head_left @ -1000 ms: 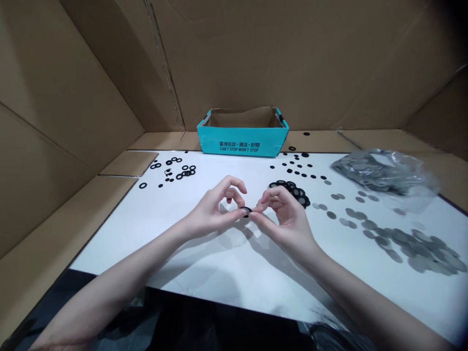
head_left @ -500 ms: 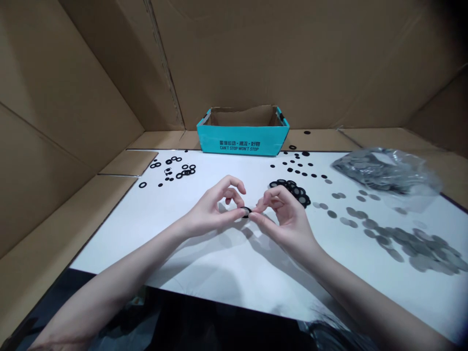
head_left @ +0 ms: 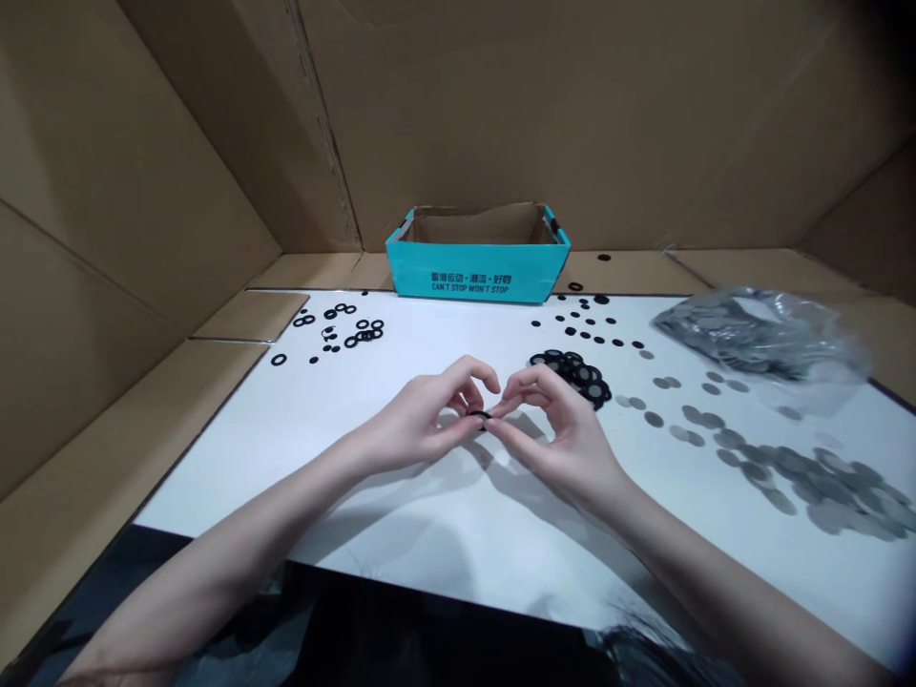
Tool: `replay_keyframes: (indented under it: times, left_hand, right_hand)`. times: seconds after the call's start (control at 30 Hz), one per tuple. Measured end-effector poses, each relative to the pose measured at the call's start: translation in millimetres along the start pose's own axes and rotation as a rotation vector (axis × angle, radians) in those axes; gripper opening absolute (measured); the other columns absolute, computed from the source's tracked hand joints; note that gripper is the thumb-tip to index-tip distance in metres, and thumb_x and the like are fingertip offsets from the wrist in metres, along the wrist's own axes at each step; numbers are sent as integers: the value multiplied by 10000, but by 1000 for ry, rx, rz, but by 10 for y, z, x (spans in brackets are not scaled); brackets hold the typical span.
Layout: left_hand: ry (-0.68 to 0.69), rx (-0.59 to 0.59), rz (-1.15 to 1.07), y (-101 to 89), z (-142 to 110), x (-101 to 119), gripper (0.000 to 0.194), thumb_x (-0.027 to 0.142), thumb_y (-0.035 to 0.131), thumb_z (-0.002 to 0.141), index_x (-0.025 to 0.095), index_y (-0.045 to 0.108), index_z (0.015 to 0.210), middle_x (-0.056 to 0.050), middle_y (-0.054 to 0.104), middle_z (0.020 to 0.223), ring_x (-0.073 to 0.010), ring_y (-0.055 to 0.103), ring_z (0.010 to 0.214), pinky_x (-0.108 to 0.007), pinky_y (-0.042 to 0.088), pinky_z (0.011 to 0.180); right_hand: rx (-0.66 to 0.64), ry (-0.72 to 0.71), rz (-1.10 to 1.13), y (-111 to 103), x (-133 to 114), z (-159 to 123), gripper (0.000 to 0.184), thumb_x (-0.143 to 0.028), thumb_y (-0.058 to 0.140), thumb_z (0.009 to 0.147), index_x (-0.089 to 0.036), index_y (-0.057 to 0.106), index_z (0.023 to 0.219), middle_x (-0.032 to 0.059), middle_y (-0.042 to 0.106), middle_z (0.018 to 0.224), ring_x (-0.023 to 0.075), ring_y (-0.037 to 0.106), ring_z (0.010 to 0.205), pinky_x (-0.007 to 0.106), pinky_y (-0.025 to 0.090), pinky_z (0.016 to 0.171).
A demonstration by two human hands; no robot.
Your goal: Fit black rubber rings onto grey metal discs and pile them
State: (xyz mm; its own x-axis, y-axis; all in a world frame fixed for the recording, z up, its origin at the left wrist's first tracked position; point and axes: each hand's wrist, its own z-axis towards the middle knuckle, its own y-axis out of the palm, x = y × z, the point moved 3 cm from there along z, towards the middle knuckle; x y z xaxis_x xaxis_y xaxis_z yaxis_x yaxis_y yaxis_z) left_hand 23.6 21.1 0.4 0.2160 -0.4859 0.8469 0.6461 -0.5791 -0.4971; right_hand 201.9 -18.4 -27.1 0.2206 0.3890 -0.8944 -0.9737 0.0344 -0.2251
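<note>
Bare white tabletop runs from my fingers, near the center, up to the turquoise box at upper center. Right of center, a black pile blocks my way; beyond it, gray discs and a plastic bag crowd the right side.

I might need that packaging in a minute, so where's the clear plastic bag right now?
The clear plastic bag lies at the head view's right side, just beyond the scattered grey translucent discs.
</note>
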Motion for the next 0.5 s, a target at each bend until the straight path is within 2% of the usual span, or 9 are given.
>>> replay_keyframes:
  times: [0.13,0.27,0.37,0.5]
  left_hand:
    - [-45,90,-136,49,26,-31,253,233,640,925,228,499,1135,4,593,937,-94,610,720,-245,520,702]
    - [-25,202,-218,68,42,-48,266,270,704,904,207,535,1099,-9,609,908,-114,612,807,-245,513,760]
    - [-1,177,-221,60,41,-29,252,266,697,917,205,527,1093,-4,611,891,-111,616,805,-249,512,781]
    - [23,103,-193,3,36,19,247,256,682,918,218,508,1089,2,604,896,-120,627,830,-249,521,781]
  right_hand:
    - [46,28,3,-24,6,14,215,-247,766,835,-266,561,902,-37,632,810,169,708,766,335,531,778]
    - [60,73,44,-20,9,6,230,-262,778,826,-266,560,901,-41,651,749,172,698,758,344,508,792]
    - [86,73,114,-4,-12,-14,260,-244,784,817,-269,534,883,-43,644,743,168,683,758,330,517,767]
    - [153,-21,183,9,-57,-42,293,-201,772,830,-274,490,861,-48,624,775,154,654,773,317,535,774]
